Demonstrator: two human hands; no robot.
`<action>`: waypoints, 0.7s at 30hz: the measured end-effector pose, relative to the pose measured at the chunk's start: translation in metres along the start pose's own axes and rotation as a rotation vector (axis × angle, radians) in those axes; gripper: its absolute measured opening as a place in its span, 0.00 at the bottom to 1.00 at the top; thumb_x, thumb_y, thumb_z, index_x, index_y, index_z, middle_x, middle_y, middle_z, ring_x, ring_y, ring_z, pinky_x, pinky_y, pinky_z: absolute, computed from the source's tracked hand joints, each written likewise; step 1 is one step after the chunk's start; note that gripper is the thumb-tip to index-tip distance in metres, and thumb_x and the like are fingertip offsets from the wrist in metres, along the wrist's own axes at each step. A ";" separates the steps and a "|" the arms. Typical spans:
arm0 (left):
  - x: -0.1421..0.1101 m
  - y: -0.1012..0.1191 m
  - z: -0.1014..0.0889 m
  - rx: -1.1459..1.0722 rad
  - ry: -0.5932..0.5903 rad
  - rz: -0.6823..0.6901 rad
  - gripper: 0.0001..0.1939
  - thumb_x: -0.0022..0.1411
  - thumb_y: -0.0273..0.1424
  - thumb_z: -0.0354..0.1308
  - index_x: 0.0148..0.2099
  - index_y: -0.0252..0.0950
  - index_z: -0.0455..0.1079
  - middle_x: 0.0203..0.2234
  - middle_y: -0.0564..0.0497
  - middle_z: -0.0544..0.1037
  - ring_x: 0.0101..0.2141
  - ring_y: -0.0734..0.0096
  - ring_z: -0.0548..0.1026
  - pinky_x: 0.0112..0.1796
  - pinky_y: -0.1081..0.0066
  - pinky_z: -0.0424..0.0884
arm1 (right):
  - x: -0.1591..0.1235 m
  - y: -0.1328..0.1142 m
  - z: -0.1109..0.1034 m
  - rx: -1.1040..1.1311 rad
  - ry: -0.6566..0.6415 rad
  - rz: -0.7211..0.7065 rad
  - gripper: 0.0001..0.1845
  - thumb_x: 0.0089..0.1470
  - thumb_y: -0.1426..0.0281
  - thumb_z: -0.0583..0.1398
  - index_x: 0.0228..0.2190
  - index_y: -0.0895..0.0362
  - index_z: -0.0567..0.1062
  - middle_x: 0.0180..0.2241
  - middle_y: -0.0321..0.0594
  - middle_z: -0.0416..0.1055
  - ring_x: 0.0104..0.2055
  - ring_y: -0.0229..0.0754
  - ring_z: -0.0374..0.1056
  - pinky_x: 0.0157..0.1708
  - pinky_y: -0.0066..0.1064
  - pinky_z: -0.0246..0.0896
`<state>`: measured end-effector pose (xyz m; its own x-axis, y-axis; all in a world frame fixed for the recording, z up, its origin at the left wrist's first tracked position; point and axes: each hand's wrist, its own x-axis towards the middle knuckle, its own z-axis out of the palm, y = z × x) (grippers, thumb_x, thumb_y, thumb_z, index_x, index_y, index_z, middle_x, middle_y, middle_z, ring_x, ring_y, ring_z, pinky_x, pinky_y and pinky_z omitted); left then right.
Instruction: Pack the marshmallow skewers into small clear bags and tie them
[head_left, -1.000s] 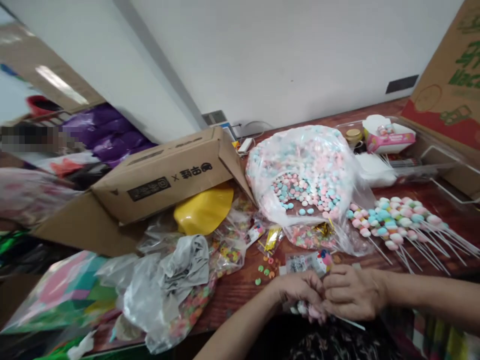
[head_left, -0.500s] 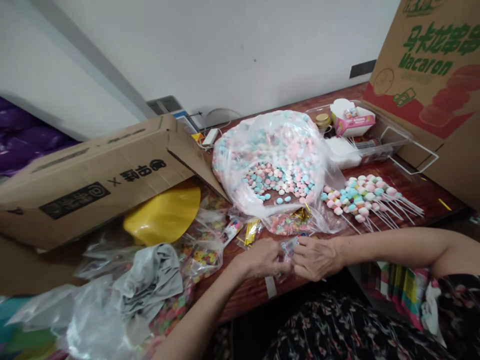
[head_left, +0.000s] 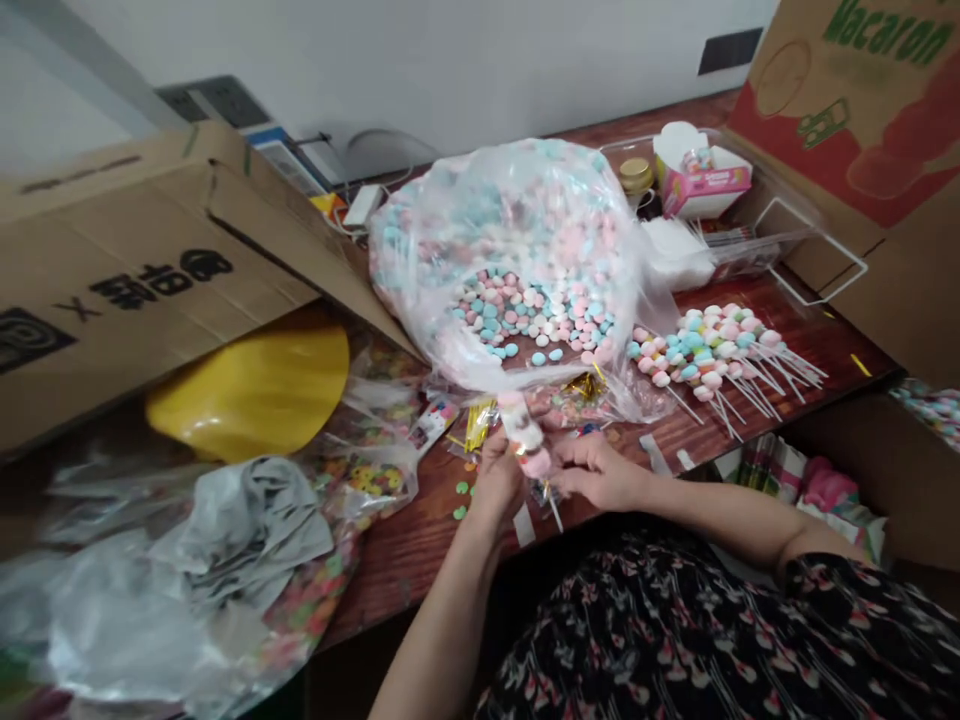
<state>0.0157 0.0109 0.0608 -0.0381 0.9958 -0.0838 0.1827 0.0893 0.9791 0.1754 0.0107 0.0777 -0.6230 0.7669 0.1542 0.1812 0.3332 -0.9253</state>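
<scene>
A marshmallow skewer (head_left: 523, 432) in pink and white, seemingly in a clear wrapper, is held tilted above the table's front edge. My left hand (head_left: 499, 475) is closed around its side. At its lower end, my right hand (head_left: 596, 472) pinches near the white stick (head_left: 556, 510), where a small gold glint shows; the exact grip is blurred. Gold twist ties (head_left: 478, 425) lie just behind my left hand. To the right, a pile of marshmallow skewers (head_left: 709, 350) rests on the table. Behind my hands, a large clear bag (head_left: 510, 215) lies open, full of pink, blue and white marshmallows.
A cardboard box (head_left: 150, 250) and a yellow sheet (head_left: 255, 395) stand left, with a grey cloth (head_left: 251, 530) on plastic bags in front. A clear tray (head_left: 780, 245) with a pink carton (head_left: 705, 185) sits back right, beside a tall Macaron box (head_left: 855, 130). Green bits (head_left: 460, 500) dot the table.
My hands were together low over a small clear packet; now the marshmallow skewer shows upright between them, left hand on its body, right hand at its base. The view has tipped down and shifted right.
</scene>
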 end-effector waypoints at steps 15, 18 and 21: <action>-0.140 -0.011 -0.114 0.473 -0.077 -0.167 0.16 0.56 0.39 0.61 0.46 0.41 0.77 0.39 0.49 0.82 0.39 0.61 0.78 0.43 0.68 0.72 | 0.005 -0.004 0.051 -0.278 -0.403 -0.138 0.07 0.60 0.70 0.55 0.33 0.56 0.72 0.31 0.37 0.74 0.33 0.39 0.67 0.34 0.29 0.57; -0.178 -0.027 -0.149 0.639 -0.280 -0.497 0.13 0.55 0.36 0.57 0.39 0.39 0.79 0.34 0.51 0.82 0.36 0.61 0.78 0.40 0.70 0.71 | -0.025 0.013 0.022 -0.445 -0.154 -0.197 0.08 0.58 0.73 0.54 0.36 0.58 0.74 0.35 0.46 0.74 0.39 0.45 0.67 0.40 0.36 0.59; -0.203 -0.055 -0.164 0.875 -0.228 -0.749 0.11 0.51 0.30 0.54 0.32 0.37 0.78 0.28 0.49 0.81 0.34 0.61 0.78 0.38 0.70 0.70 | -0.044 0.043 -0.033 -0.415 0.123 -0.056 0.08 0.60 0.71 0.55 0.39 0.56 0.74 0.35 0.43 0.74 0.38 0.44 0.69 0.42 0.36 0.62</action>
<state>-0.1475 -0.2002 0.0539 -0.2625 0.6611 -0.7029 0.8057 0.5510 0.2174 0.2361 0.0092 0.0423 -0.5496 0.7927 0.2639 0.4555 0.5491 -0.7007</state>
